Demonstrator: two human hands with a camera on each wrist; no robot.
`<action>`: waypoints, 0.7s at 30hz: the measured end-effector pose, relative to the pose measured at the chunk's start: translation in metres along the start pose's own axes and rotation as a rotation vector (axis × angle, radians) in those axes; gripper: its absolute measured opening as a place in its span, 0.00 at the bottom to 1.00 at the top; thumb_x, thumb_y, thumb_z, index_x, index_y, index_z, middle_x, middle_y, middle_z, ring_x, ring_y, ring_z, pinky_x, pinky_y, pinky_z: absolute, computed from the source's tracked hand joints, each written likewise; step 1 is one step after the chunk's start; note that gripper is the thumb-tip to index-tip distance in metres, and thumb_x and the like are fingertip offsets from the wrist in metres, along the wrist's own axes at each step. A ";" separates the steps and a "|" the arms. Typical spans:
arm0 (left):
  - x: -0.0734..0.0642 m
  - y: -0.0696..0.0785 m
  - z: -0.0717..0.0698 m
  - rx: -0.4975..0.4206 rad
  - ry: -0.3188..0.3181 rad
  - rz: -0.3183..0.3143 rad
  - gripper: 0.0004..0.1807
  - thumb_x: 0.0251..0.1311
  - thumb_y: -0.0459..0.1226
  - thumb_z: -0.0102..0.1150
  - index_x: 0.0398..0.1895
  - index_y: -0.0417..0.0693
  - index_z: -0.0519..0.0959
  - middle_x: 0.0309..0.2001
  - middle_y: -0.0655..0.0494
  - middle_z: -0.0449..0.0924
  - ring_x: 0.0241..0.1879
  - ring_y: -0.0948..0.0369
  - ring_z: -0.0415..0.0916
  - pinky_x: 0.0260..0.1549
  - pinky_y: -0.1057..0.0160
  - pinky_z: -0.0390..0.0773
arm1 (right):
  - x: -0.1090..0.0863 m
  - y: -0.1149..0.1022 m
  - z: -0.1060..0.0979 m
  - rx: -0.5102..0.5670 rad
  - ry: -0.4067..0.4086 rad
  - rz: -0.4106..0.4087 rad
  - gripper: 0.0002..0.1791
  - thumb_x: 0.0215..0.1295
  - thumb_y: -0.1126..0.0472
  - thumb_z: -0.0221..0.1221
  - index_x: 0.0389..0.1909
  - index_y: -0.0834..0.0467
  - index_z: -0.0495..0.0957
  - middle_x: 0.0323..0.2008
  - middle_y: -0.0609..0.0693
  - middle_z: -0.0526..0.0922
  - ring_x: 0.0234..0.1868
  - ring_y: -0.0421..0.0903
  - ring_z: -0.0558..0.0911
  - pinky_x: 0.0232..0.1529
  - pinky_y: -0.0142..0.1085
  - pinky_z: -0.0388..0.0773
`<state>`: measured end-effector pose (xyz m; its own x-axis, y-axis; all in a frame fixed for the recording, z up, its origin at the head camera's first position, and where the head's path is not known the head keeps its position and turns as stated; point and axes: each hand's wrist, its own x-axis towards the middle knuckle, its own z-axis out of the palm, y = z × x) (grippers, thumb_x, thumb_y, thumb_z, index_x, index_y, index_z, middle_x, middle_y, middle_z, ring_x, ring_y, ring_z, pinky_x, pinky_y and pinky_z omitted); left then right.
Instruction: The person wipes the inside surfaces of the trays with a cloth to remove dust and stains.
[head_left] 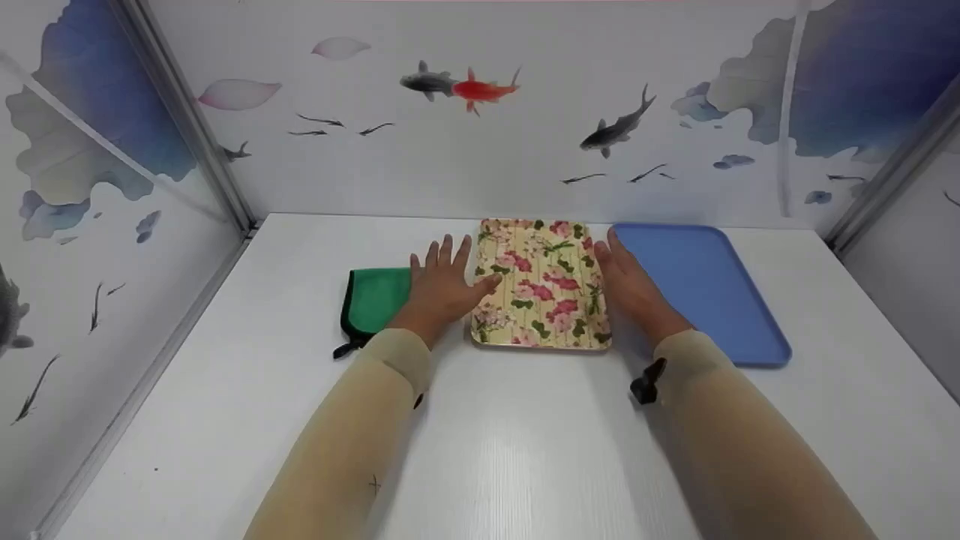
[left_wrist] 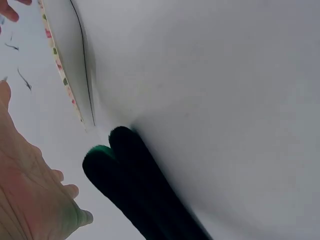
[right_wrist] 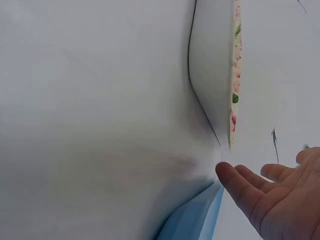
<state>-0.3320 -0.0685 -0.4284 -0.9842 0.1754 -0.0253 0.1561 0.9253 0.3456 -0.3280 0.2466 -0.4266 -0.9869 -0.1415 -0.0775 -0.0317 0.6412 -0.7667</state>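
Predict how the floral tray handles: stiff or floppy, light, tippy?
The floral tray is probably stiff: its edges run straight with no visible sag. The thin rim in the wrist views suggests it may be light for its size. Lying low and flat on the white table, it should slide rather than roll if pushed.

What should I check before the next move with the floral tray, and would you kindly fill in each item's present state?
1. Floral tray lying flat on the table: ok.
2. Left hand and right hand at opposite sides of it: ok.
3. Firm grip: not ok; neither hand's fingers are curled round the tray.
4. Left thumb touching the tray: cannot tell; it overlaps the edge in the head view.
5. Gap to the blue tray: ok, though narrow.
6. Left hand clear of the green pouch: cannot tell; they overlap in the head view.
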 end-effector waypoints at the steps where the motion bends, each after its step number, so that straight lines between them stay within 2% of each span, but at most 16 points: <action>1: 0.000 -0.002 -0.001 0.001 0.000 -0.005 0.53 0.68 0.75 0.36 0.86 0.60 0.37 0.86 0.47 0.32 0.85 0.45 0.31 0.80 0.35 0.32 | 0.000 0.000 0.000 0.005 0.005 0.007 0.46 0.72 0.21 0.26 0.82 0.36 0.23 0.85 0.50 0.29 0.85 0.59 0.31 0.80 0.66 0.31; 5: -0.002 -0.010 -0.004 -0.006 -0.004 -0.026 0.54 0.68 0.75 0.35 0.86 0.59 0.36 0.86 0.46 0.32 0.85 0.45 0.31 0.80 0.35 0.32 | 0.002 0.002 -0.001 0.025 0.014 0.054 0.49 0.72 0.21 0.23 0.84 0.43 0.26 0.85 0.50 0.30 0.85 0.59 0.34 0.82 0.62 0.32; 7: -0.003 -0.014 -0.005 -0.009 -0.003 -0.037 0.53 0.68 0.75 0.35 0.86 0.59 0.36 0.86 0.46 0.32 0.85 0.45 0.31 0.80 0.36 0.32 | 0.003 0.003 0.000 0.038 0.011 0.090 0.50 0.72 0.21 0.22 0.85 0.46 0.29 0.85 0.52 0.33 0.85 0.62 0.40 0.82 0.61 0.36; 9: -0.006 -0.018 -0.008 -0.021 0.002 -0.043 0.53 0.69 0.74 0.36 0.86 0.58 0.37 0.86 0.45 0.33 0.85 0.45 0.31 0.80 0.35 0.31 | 0.004 0.003 0.001 0.055 0.003 0.129 0.53 0.70 0.20 0.21 0.86 0.50 0.35 0.85 0.59 0.44 0.83 0.64 0.50 0.82 0.60 0.44; 11: -0.007 -0.023 -0.009 -0.028 0.006 -0.045 0.53 0.69 0.74 0.35 0.86 0.58 0.37 0.86 0.45 0.33 0.85 0.45 0.31 0.80 0.35 0.31 | 0.005 0.003 0.001 0.067 -0.004 0.164 0.56 0.68 0.18 0.21 0.85 0.54 0.44 0.78 0.65 0.56 0.76 0.65 0.62 0.78 0.58 0.55; 13: -0.008 -0.028 -0.010 -0.035 0.011 -0.046 0.53 0.69 0.74 0.35 0.86 0.57 0.37 0.86 0.44 0.33 0.85 0.44 0.32 0.80 0.35 0.31 | 0.006 0.002 0.002 0.072 -0.014 0.190 0.58 0.67 0.18 0.20 0.82 0.58 0.50 0.71 0.66 0.64 0.69 0.63 0.67 0.72 0.57 0.61; 17: -0.011 -0.041 -0.011 -0.037 0.016 -0.058 0.53 0.69 0.75 0.33 0.86 0.58 0.37 0.86 0.44 0.33 0.85 0.43 0.32 0.80 0.34 0.32 | 0.007 0.002 0.003 0.069 -0.034 0.227 0.58 0.68 0.19 0.21 0.81 0.61 0.52 0.63 0.62 0.70 0.63 0.58 0.70 0.67 0.54 0.67; 19: -0.013 -0.047 -0.013 -0.050 0.018 -0.069 0.53 0.69 0.75 0.33 0.86 0.57 0.37 0.86 0.44 0.33 0.85 0.43 0.32 0.80 0.34 0.32 | 0.007 0.001 0.004 0.067 -0.035 0.245 0.56 0.71 0.21 0.21 0.79 0.62 0.56 0.53 0.60 0.74 0.57 0.56 0.74 0.61 0.51 0.71; 21: -0.015 -0.052 -0.014 -0.077 0.020 -0.082 0.53 0.69 0.75 0.33 0.86 0.56 0.37 0.86 0.43 0.34 0.85 0.43 0.32 0.80 0.34 0.32 | 0.007 0.001 0.005 0.059 -0.026 0.253 0.51 0.75 0.25 0.23 0.72 0.62 0.64 0.42 0.55 0.75 0.48 0.52 0.76 0.54 0.47 0.72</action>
<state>-0.3262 -0.1245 -0.4325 -0.9950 0.0930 -0.0373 0.0692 0.9074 0.4144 -0.3341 0.2421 -0.4312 -0.9578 -0.0015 -0.2873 0.2260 0.6136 -0.7566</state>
